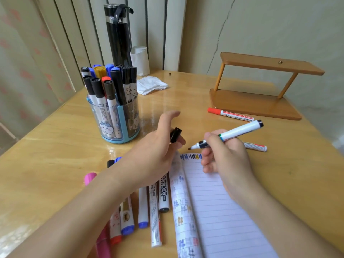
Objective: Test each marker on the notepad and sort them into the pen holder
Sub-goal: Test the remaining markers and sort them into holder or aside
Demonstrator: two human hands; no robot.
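Observation:
My right hand grips an uncapped white marker with a black tip, held just above the top edge of the lined notepad. My left hand pinches the marker's black cap, a short way left of the tip. Coloured test scribbles run along the top line of the page. The clear and blue pen holder stands at the left, packed with several capped markers. Several more markers lie on the table under my left forearm, left of the notepad.
A red-capped marker lies in front of a small wooden shelf at the right. Another marker lies partly behind my right hand. A tall black tube, a white paper roll and a crumpled tissue sit at the back.

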